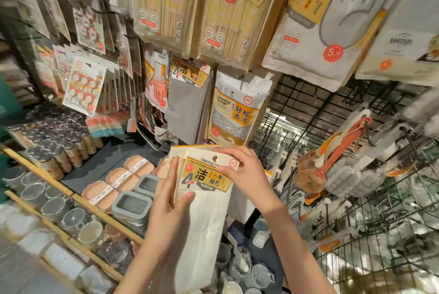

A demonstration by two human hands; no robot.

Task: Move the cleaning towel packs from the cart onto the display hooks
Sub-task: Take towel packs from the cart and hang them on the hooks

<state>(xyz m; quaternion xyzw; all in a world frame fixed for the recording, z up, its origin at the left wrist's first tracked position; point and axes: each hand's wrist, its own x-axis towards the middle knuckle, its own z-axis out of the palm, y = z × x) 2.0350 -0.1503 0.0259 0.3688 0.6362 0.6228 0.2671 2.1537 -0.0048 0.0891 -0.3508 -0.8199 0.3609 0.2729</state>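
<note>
In the lower middle of the frame, two hands are holding up a stack of white cleaning towel packs (204,203). The left hand (169,201) is gripping the stack's left edge, with its fingers (174,170) lying long against the side and the thumb pressing on the front. The right hand (247,170) is pinching the top right corner of the front pack, fingers curled over the card label.

The stack is sitting just below a gray towel pack (187,99) and a cleaning sponge bag (237,108), which are hanging on the black wire display rack (308,103) in the middle of the frame. Chopstick packs (202,8) and a glove bag (332,20) are hanging along the top. A red brush (342,149) is hanging at the right. Pink soap trays (121,179) and gray boxes (133,206) are lying on the shelf at the lower left.
</note>
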